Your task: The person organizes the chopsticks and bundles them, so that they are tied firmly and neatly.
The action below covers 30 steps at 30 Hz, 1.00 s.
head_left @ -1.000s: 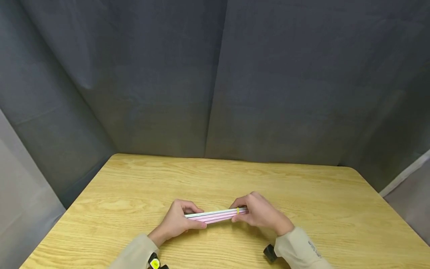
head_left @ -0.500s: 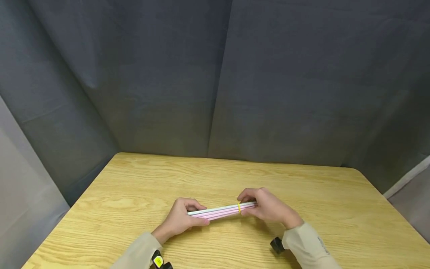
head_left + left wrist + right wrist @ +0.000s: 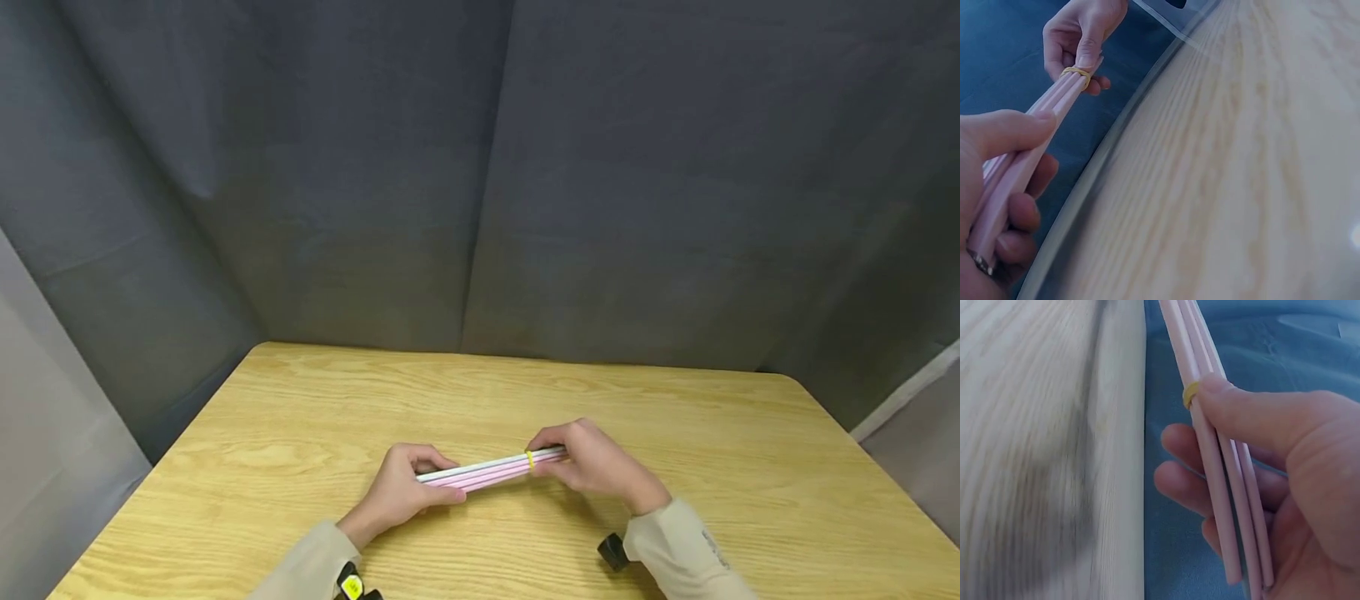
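Observation:
A bundle of slim pink and pale rods [image 3: 487,477] is held above the table, its right end slightly higher. In the head view, my left hand [image 3: 405,487] grips the left end, thumb along the near side and fingers beyond. My right hand [image 3: 596,467] holds the other end, beside a yellow rubber band [image 3: 530,461] that circles the rods. In the right wrist view, the thumb [image 3: 1260,412] presses on the rods at the band, with fingers curled behind. A small metallic piece [image 3: 982,262] shows at the bundle's end in the left wrist view; the palm partly hides that end.
The wood-grain table [image 3: 315,400] lies beneath both hands. Dark grey curtains [image 3: 360,192] stand behind it and at the sides. A black wrist device [image 3: 613,552] sits under the right sleeve, and another [image 3: 349,581] is at the left cuff.
My right hand has moved slightly up and to the right along the bundle, leaving the yellow band at its fingertips. The bundle tilts a little more. My left hand stays nearly in place.

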Available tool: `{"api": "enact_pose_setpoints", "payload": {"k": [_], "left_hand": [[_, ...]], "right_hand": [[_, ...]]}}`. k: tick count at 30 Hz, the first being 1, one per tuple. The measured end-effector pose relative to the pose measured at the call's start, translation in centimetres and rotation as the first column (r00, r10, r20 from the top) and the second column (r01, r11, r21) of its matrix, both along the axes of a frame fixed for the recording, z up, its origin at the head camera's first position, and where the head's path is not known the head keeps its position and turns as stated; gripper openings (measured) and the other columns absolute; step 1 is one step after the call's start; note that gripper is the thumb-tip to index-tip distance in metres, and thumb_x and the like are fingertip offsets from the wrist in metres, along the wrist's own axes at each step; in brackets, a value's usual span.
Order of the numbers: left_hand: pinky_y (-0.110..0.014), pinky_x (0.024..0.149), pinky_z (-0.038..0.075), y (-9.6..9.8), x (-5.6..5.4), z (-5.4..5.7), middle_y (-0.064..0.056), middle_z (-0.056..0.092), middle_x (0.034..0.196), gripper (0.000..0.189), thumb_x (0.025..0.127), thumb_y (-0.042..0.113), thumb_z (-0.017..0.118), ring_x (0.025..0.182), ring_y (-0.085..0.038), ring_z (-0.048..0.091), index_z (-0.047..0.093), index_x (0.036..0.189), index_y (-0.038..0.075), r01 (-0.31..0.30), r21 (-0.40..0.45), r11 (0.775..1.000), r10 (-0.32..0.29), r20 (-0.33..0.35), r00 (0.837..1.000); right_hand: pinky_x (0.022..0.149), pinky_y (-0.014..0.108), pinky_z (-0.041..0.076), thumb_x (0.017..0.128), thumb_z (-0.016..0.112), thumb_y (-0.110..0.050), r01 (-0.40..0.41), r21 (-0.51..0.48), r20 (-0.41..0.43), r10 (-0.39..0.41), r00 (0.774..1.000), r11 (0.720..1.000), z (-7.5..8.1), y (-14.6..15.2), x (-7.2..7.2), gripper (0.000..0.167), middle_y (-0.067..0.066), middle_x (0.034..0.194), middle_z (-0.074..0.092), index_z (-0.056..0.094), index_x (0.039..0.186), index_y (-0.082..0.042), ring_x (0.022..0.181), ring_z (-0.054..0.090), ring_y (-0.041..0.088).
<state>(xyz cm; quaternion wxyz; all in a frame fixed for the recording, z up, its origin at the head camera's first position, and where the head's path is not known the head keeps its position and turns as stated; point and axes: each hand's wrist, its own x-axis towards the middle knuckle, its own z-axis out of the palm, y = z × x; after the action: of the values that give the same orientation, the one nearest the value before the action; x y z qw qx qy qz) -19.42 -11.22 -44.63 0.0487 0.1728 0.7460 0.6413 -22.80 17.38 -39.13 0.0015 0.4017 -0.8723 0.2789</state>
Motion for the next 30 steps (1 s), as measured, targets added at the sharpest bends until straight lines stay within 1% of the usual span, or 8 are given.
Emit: {"api": "enact_pose_setpoints", "payload": {"k": [7,11,17,21,24,25,27,30], "left_hand": [[-0.018,0.039,0.038,-0.2,0.1,0.2,-0.019,0.073,0.087,0.032,0.068,0.009,0.086,0.049,-0.005,0.052,0.072,0.095,-0.002,0.004,-0.011,1.0,-0.004,-0.012,1.0],[-0.017,0.039,0.037,-0.2,0.2,0.3,-0.021,0.073,0.087,0.032,0.068,0.006,0.086,0.049,-0.006,0.053,0.072,0.095,-0.004,0.008,0.002,1.0,-0.008,-0.012,1.0],[-0.017,0.04,0.038,0.2,0.5,0.5,-0.022,0.072,0.086,0.032,0.068,0.005,0.086,0.051,-0.005,0.053,0.072,0.094,-0.005,0.015,0.017,1.0,-0.015,-0.02,1.0],[-0.018,0.05,0.048,0.6,0.6,0.6,-0.021,0.072,0.086,0.03,0.068,0.006,0.086,0.06,-0.006,0.061,0.072,0.093,-0.005,0.036,0.013,0.999,-0.035,-0.054,0.998],[-0.019,0.056,0.051,0.6,0.7,0.6,-0.021,0.072,0.085,0.029,0.068,0.005,0.086,0.066,-0.007,0.064,0.072,0.091,-0.004,0.044,0.01,0.999,-0.044,-0.061,0.997],[-0.019,0.055,0.05,0.7,0.7,0.6,-0.021,0.072,0.085,0.028,0.068,0.005,0.086,0.065,-0.007,0.063,0.072,0.091,-0.004,0.045,0.009,0.999,-0.045,-0.057,0.997],[-0.018,0.053,0.049,0.6,0.8,0.7,-0.021,0.072,0.083,0.028,0.068,0.004,0.086,0.063,-0.006,0.062,0.072,0.091,-0.004,0.038,0.009,0.999,-0.038,-0.046,0.998],[-0.019,0.053,0.049,0.7,0.8,0.7,-0.021,0.072,0.084,0.029,0.069,0.005,0.085,0.063,-0.006,0.062,0.071,0.092,-0.004,0.04,0.012,0.999,-0.04,-0.035,0.999]], "right_hand": [[0.054,0.016,0.048,0.084,0.075,-0.017,-0.013,0.005,0.011,0.012,1.0,1.0,0.1,-0.5,0.3,0.013,-0.004,0.084,0.072,0.072,0.095,-0.011,0.059,0.051,-0.006],[0.053,0.016,0.047,0.082,0.076,-0.018,0.006,-0.001,0.013,-0.006,1.0,1.0,0.0,-0.7,0.5,0.014,-0.004,0.084,0.072,0.073,0.094,-0.012,0.057,0.05,-0.006],[0.049,0.015,0.043,0.08,0.078,-0.017,-0.002,-0.009,-0.004,0.002,1.0,1.0,0.1,-1.0,0.9,0.017,-0.004,0.082,0.072,0.074,0.095,-0.01,0.055,0.045,-0.007],[0.048,0.015,0.042,0.082,0.076,-0.02,-0.028,0.008,0.0,0.028,1.0,1.0,0.0,-1.7,1.3,0.019,-0.003,0.083,0.073,0.074,0.097,-0.009,0.053,0.042,-0.007],[0.049,0.014,0.043,0.083,0.075,-0.021,-0.032,0.024,0.024,0.031,0.999,0.999,-0.3,-2.2,1.4,0.02,-0.002,0.085,0.073,0.074,0.099,-0.009,0.053,0.042,-0.007],[0.049,0.014,0.043,0.083,0.075,-0.021,-0.032,0.029,0.033,0.031,0.999,0.999,-0.4,-2.2,1.4,0.02,-0.002,0.086,0.073,0.074,0.099,-0.009,0.052,0.042,-0.007],[0.052,0.015,0.045,0.083,0.075,-0.021,-0.025,0.039,0.035,0.024,0.999,0.999,-0.4,-2.2,1.5,0.022,-0.001,0.089,0.074,0.073,0.101,-0.009,0.055,0.044,-0.006],[0.061,0.018,0.05,0.082,0.076,-0.02,-0.018,0.053,0.05,0.016,0.999,0.998,-0.1,-1.8,1.4,0.032,0.001,0.096,0.074,0.07,0.11,-0.006,0.066,0.056,-0.004]]}}
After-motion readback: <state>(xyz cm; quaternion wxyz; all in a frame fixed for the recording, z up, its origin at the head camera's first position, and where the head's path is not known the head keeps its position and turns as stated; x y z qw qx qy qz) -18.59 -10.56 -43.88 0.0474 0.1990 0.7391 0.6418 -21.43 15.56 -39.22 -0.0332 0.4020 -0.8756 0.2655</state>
